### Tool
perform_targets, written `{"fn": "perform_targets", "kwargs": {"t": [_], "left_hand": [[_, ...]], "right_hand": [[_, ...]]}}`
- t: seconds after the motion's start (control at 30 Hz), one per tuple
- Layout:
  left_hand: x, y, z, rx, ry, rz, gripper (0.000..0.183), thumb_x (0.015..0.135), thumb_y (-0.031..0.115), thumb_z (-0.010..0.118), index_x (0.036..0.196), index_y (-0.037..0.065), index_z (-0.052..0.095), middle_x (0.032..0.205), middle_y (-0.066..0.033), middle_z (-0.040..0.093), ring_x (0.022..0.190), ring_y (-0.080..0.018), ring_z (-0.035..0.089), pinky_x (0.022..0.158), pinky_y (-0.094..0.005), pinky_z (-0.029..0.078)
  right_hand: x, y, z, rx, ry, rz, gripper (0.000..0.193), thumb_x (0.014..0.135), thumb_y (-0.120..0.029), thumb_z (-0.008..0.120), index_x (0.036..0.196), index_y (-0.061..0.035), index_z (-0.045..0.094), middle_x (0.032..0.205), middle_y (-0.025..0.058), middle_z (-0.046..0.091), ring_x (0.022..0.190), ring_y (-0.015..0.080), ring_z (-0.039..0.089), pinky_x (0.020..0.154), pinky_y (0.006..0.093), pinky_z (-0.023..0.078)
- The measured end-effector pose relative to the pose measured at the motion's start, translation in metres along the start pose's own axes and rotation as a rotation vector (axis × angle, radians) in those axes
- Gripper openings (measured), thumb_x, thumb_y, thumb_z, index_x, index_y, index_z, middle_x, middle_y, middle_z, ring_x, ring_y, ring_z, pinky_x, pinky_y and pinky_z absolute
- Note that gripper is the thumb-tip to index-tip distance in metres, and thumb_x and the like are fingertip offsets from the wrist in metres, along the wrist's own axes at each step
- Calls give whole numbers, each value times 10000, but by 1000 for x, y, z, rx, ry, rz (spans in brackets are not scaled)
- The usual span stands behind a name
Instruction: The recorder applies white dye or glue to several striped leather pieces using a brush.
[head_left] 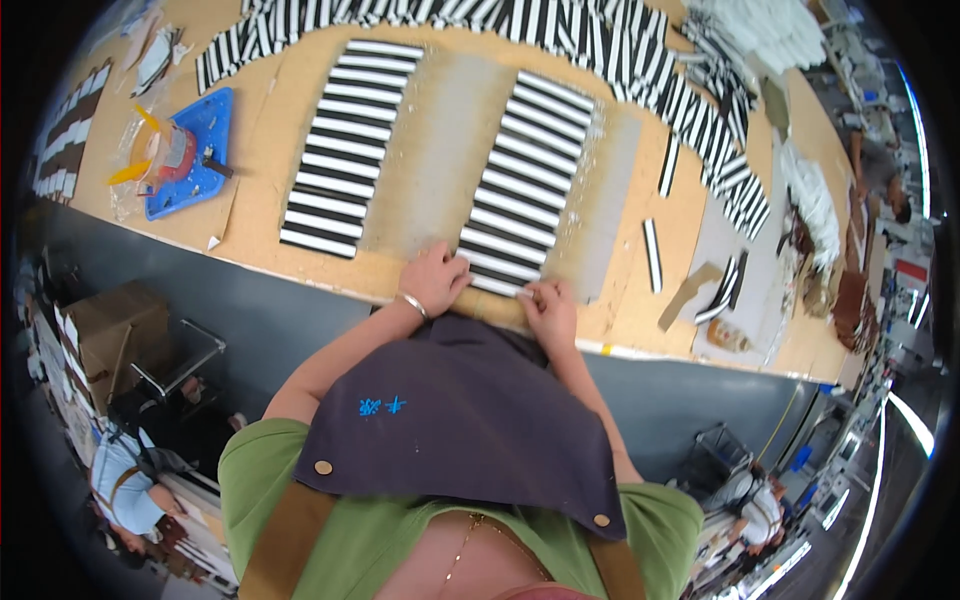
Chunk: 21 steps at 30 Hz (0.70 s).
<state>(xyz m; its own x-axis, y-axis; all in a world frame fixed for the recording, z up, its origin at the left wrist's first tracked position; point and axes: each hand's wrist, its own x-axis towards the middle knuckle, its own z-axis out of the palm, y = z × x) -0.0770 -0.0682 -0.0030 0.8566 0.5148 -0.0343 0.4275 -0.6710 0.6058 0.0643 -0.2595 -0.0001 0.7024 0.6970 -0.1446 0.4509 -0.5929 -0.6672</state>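
Black-and-white striped strips lie side by side in two columns on the worktable. My left hand [436,279] is at the near left corner of the right-hand column [525,185], its fingers bent and pressed together on a strip's end. At the opposite end of the nearest strip [497,281], my right hand [551,308] pinches with thumb and fingertips. That strip lies flat against the column, between both hands. Apart from my hands, to the left, stands the other column [352,150]. A grey board [450,140] with yellowish glue-like smears shows between the columns.
A blue tray [222,125] holds a cup with yellow-handled tools at the left. Many striped strips [560,35] are fanned along the far side. Loose strips [653,255] and a small amber container [728,336] lie to the right. The table's front edge runs close to my body.
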Motion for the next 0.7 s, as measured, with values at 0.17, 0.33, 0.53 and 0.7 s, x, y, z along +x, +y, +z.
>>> {"fn": "perform_targets", "kwargs": {"t": [0.17, 0.33, 0.53, 0.7], "left_hand": [[-7, -9, 1, 0, -22, 91, 186, 776, 330, 701, 802, 171, 607, 820, -54, 489, 702, -260, 556, 579, -385, 450], [-14, -17, -29, -124, -25, 117, 204, 746, 338, 710, 810, 163, 630, 882, -55, 510, 759, -253, 572, 630, -387, 470], [-39, -82, -76, -198, 213, 79, 193, 752, 301, 714, 889, 183, 645, 848, -32, 509, 709, -226, 568, 584, -358, 465], [-81, -157, -134, -234, 220, -104, 197, 759, 242, 689, 942, 194, 634, 884, -25, 535, 777, -235, 597, 624, -356, 490]], "right_hand": [[-7, -9, -7, -119, 10, -46, 217, 742, -245, 765, 896, -128, 667, 867, 73, 568, 718, 266, 610, 634, 381, 495], [-2, -28, -14, -26, 109, -49, 178, 765, -191, 760, 828, -79, 637, 820, 51, 547, 554, 161, 499, 516, 291, 425], [58, -124, 27, 67, 4, -211, 124, 794, -121, 718, 823, -58, 615, 774, 46, 570, 517, 118, 470, 489, 259, 402], [121, -283, 128, 156, -203, -551, 169, 793, -84, 710, 929, -55, 616, 829, 35, 576, 568, 84, 491, 509, 229, 417]]}}
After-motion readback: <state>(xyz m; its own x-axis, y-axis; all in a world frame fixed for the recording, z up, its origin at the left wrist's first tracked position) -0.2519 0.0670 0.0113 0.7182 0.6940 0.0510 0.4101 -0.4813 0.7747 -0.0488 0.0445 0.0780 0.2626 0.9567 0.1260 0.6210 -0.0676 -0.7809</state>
